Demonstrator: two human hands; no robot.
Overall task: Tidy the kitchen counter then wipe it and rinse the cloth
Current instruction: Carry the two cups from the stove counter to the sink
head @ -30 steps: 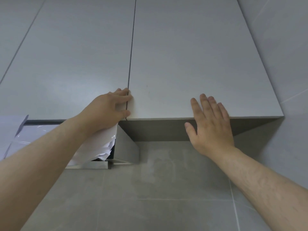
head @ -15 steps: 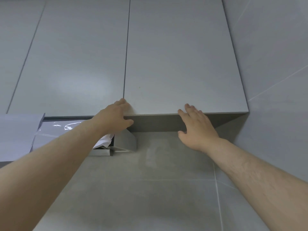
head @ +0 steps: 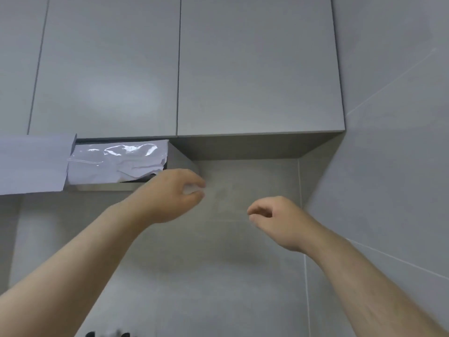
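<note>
Nearest, two bare forearms raised against the tiled wall (head: pixel 218 276). Left hand (head: pixel 175 194) loosely curled, fingers relaxed, gripping nothing, though blur hides the fingertips. Right hand (head: pixel 277 218) well to the side of it and a little lower, likewise loosely curled and empty. Just above and outward of the left hand, a range hood (head: pixel 179 161) wrapped in crinkled plastic film (head: pixel 116 164). Higher up, beyond both hands, two cabinet doors (head: pixel 257 69) flush and closed, touched by neither hand. No counter, cloth or sink in view; only dark blurred shapes at the bottom edge, unidentifiable. Judged from this: tidying probably near its end with the cupboard shut; wiping and rinsing apparently yet to come.
</note>
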